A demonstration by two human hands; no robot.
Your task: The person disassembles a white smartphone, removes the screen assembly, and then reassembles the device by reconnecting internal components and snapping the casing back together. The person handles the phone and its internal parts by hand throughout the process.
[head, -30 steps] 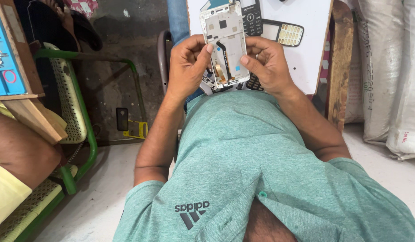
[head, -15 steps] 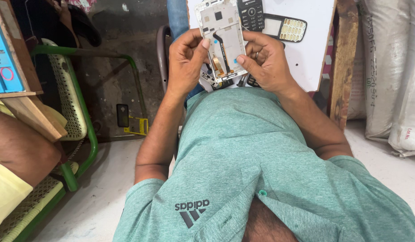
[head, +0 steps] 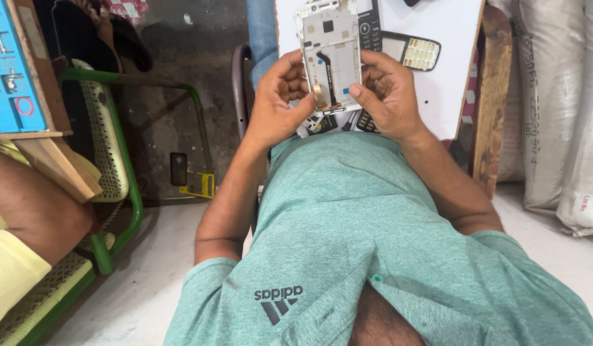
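Left hand [head: 278,102] and right hand [head: 387,93] in pinch grip, clamped on opened white phone frame [head: 328,54] above white surface [head: 450,83]; thumbs best pressing lightly near black ribbon cable [head: 327,77].

A white plastic phone frame [head: 329,54] with a matt, bare inner face carries a thin black ribbon strip and a small brassy metal part. The board [head: 447,83] beneath it looks smooth, white and matt, edged by rough brown wood [head: 491,96]. A keypad phone [head: 412,50] shows glossy dark plastic. The shirt [head: 373,237] is soft teal knit cloth. The chair [head: 120,147] has glossy green metal tubing and cream woven plastic. The sacks [head: 553,109] are coarse woven white fabric.
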